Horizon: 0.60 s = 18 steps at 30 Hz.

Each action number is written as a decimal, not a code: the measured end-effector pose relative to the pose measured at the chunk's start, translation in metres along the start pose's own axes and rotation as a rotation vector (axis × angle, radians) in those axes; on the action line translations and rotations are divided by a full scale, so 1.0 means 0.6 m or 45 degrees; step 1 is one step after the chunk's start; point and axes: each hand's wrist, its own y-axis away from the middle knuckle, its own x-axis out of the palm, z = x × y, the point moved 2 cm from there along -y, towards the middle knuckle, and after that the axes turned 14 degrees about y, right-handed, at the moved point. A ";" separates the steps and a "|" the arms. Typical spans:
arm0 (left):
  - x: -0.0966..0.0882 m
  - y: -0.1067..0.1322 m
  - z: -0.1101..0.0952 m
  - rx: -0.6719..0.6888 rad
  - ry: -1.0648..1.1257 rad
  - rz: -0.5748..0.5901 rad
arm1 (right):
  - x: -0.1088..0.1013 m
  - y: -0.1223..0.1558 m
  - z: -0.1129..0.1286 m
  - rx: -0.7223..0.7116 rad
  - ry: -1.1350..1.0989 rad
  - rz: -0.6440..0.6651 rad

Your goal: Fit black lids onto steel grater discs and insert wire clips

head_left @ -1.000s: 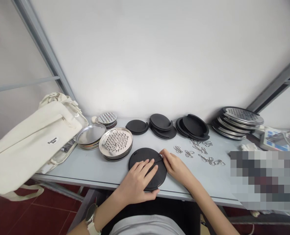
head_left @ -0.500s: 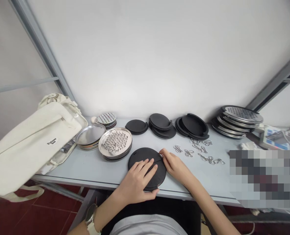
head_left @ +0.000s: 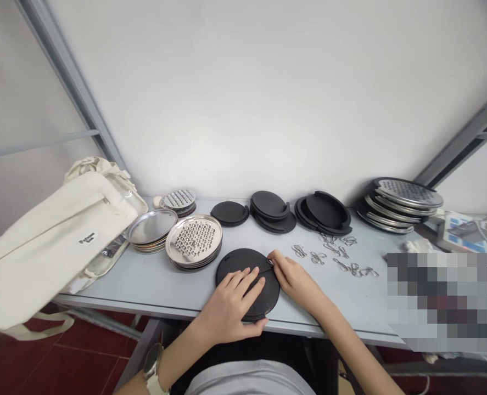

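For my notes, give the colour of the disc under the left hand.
The disc is black; head view shows it.

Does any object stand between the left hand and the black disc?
Nothing visible does: the left hand lies directly on the black disc. The right hand holds a small metal piece at the disc's edge.

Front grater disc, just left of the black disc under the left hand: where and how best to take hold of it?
The grater disc is probably best pinched by the near right part of its plain rim, coming from the person's side. It lies atop its stack, with rough holes filling the middle, and the plain metal disc sits close on its left.
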 end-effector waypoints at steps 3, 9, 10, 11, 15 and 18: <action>0.000 0.000 0.000 0.006 -0.002 -0.002 | 0.000 -0.001 0.001 0.001 0.002 0.004; 0.000 0.000 0.000 -0.002 -0.004 0.009 | -0.002 0.000 0.003 0.002 -0.024 -0.011; 0.000 0.001 0.000 0.001 -0.004 0.007 | -0.003 0.000 0.003 0.008 -0.034 -0.016; 0.001 0.001 0.000 0.003 -0.002 0.006 | -0.004 0.000 0.004 0.018 -0.044 -0.023; 0.002 0.001 0.001 -0.001 0.008 0.012 | -0.008 0.000 0.006 0.086 -0.075 -0.015; 0.002 0.001 0.002 -0.010 0.003 0.014 | -0.011 0.000 0.008 0.096 -0.085 0.000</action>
